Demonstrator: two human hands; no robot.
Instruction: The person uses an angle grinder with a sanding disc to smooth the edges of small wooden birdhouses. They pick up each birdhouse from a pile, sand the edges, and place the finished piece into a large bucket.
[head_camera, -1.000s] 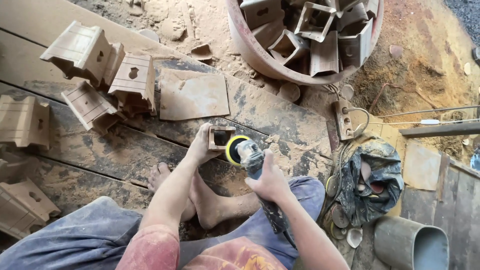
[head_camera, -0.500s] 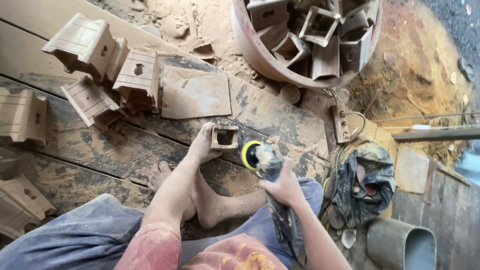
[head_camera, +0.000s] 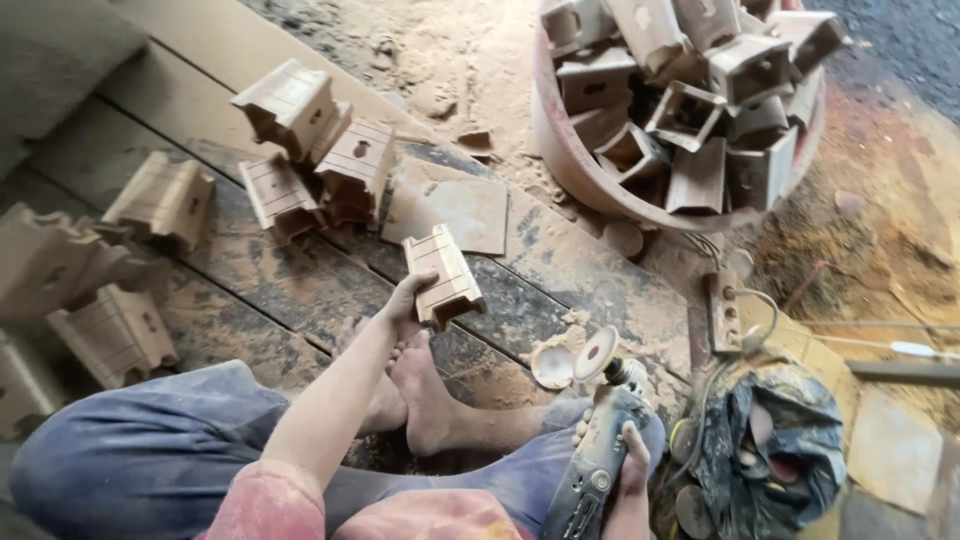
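left hand (head_camera: 402, 305): gripping a grooved tan wooden block (head_camera: 444, 276), lifting it clear of the planks
right hand (head_camera: 628, 475): clasping a dusty grey handheld disc sander (head_camera: 598, 440)

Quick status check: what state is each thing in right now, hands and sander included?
Left hand: gripping the wooden piece, lifted off the planks.
Wooden piece: held up, tilted, grooved face showing.
Right hand: gripping the sander's body.
Sander: pad clear of the piece; spinning cannot be told.
Tub: heaped with pieces.
Sanded pieces: lying on the planks.
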